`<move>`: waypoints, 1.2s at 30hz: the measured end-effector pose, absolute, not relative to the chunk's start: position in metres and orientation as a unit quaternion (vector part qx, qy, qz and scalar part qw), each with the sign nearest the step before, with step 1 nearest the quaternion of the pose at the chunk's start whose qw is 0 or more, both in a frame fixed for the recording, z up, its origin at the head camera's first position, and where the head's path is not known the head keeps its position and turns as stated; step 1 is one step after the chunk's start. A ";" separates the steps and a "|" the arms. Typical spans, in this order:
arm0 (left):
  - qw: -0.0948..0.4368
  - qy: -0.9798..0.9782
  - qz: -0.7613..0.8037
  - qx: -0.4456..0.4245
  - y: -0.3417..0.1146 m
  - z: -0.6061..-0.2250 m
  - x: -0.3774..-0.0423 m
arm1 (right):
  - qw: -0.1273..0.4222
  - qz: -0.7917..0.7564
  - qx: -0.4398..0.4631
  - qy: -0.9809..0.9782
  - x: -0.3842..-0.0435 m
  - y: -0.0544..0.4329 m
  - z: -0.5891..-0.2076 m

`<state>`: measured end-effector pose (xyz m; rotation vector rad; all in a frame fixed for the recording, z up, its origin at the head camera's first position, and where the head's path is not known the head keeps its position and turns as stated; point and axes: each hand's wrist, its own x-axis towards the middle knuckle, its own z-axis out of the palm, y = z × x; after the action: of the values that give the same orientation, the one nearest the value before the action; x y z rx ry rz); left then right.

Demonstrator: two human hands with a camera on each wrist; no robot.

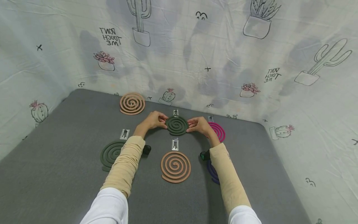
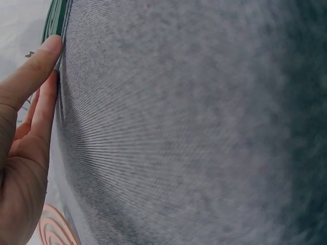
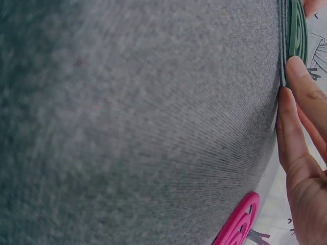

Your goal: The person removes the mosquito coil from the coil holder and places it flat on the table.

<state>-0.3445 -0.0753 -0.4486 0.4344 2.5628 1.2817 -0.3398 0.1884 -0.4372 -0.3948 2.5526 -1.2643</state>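
Note:
A dark green mosquito coil (image 1: 177, 125) lies flat near the far middle of the grey table (image 1: 84, 118). At its left edge, my left hand (image 1: 153, 120) holds it between thumb and fingers. My right hand (image 1: 202, 125) holds the opposite edge in the same way. In the left wrist view, the left thumb (image 2: 50, 48) touches the rim of the green coil (image 2: 54, 20). The right wrist view has the right thumb (image 3: 299, 69) against that rim. Small metal coil stands lie just behind the coil (image 1: 176, 112) and in front of it (image 1: 175, 144).
Tan coils lie at the far left (image 1: 132, 103) and front middle (image 1: 175, 167). Another green coil (image 1: 110, 154) and a purple coil (image 1: 213, 172) are partly under my forearms. A pink coil (image 1: 219, 132) sits beside my right wrist. A patterned cloth (image 1: 179, 53) hangs behind the table.

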 end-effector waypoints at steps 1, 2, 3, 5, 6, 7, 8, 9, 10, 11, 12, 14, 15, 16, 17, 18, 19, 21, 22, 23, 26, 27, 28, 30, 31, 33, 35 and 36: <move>0.122 0.879 0.436 0.152 -0.075 -0.448 -0.345 | 0.130 -0.435 -0.133 0.881 -0.339 0.188 -0.437; 0.121 0.880 0.433 0.156 -0.075 -0.448 -0.345 | 0.128 -0.434 -0.132 0.882 -0.339 0.188 -0.437; 0.121 0.881 0.430 0.159 -0.075 -0.447 -0.345 | 0.126 -0.432 -0.132 0.883 -0.339 0.188 -0.437; 0.124 0.882 0.424 0.161 -0.076 -0.445 -0.344 | 0.125 -0.432 -0.133 0.883 -0.339 0.188 -0.437; 0.125 0.883 0.422 0.163 -0.076 -0.445 -0.344 | 0.124 -0.433 -0.133 0.883 -0.339 0.188 -0.438; 0.127 0.884 0.420 0.163 -0.077 -0.444 -0.344 | 0.127 -0.434 -0.136 0.881 -0.337 0.185 -0.434; 0.129 0.884 0.419 0.162 -0.078 -0.444 -0.344 | 0.129 -0.437 -0.138 0.879 -0.337 0.185 -0.434; 0.132 0.884 0.419 0.160 -0.078 -0.443 -0.343 | 0.130 -0.439 -0.141 0.878 -0.338 0.185 -0.435; 0.134 0.884 0.419 0.158 -0.079 -0.443 -0.343 | 0.131 -0.441 -0.141 0.877 -0.338 0.184 -0.435; 0.135 0.884 0.418 0.159 -0.079 -0.442 -0.343 | 0.131 -0.442 -0.141 0.876 -0.338 0.184 -0.436; 0.136 0.884 0.419 0.157 -0.078 -0.443 -0.344 | 0.131 -0.442 -0.141 0.876 -0.338 0.184 -0.436; 0.140 0.882 0.422 0.154 -0.078 -0.443 -0.344 | 0.128 -0.443 -0.137 0.876 -0.340 0.186 -0.440; 0.141 0.883 0.421 0.154 -0.077 -0.443 -0.344 | 0.126 -0.442 -0.137 0.878 -0.340 0.187 -0.441; 0.143 0.882 0.422 0.154 -0.076 -0.443 -0.345 | 0.125 -0.442 -0.135 0.878 -0.340 0.187 -0.441; 0.144 0.882 0.422 0.153 -0.076 -0.443 -0.345 | 0.126 -0.442 -0.133 0.878 -0.340 0.187 -0.441; 0.146 0.881 0.424 0.153 -0.076 -0.443 -0.345 | 0.126 -0.443 -0.132 0.878 -0.340 0.187 -0.441; 0.147 0.880 0.425 0.154 -0.075 -0.443 -0.346 | 0.126 -0.442 -0.133 0.878 -0.340 0.187 -0.441; 0.148 0.879 0.425 0.158 -0.075 -0.442 -0.346 | 0.126 -0.440 -0.135 0.879 -0.340 0.188 -0.441; 0.148 0.879 0.425 0.158 -0.075 -0.443 -0.346 | 0.127 -0.440 -0.136 0.879 -0.341 0.187 -0.442; 0.147 0.880 0.423 0.160 -0.076 -0.443 -0.346 | 0.127 -0.437 -0.136 0.880 -0.341 0.187 -0.442; 0.144 0.881 0.419 0.164 -0.076 -0.443 -0.347 | 0.125 -0.429 -0.138 0.884 -0.341 0.186 -0.441; 0.144 0.882 0.418 0.164 -0.076 -0.443 -0.348 | 0.124 -0.424 -0.137 0.886 -0.341 0.186 -0.441; 0.144 0.883 0.415 0.164 -0.076 -0.443 -0.348 | 0.123 -0.420 -0.136 0.889 -0.340 0.186 -0.440; 0.148 0.884 0.415 0.159 -0.076 -0.443 -0.349 | 0.122 -0.411 -0.132 0.894 -0.340 0.185 -0.439; 0.148 0.885 0.411 0.159 -0.076 -0.442 -0.349 | 0.121 -0.405 -0.132 0.897 -0.340 0.185 -0.439; 0.151 0.886 0.409 0.159 -0.075 -0.442 -0.349 | 0.118 -0.392 -0.129 0.903 -0.339 0.184 -0.438; 0.153 0.886 0.406 0.161 -0.075 -0.441 -0.349 | 0.117 -0.383 -0.129 0.907 -0.338 0.183 -0.438; 0.153 0.888 0.403 0.163 -0.075 -0.441 -0.349 | 0.116 -0.377 -0.129 0.910 -0.338 0.183 -0.438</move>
<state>-0.3495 -0.0752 -0.4409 0.4678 2.5455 1.1546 -0.3382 0.1827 -0.4376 -0.3783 2.6639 -1.1052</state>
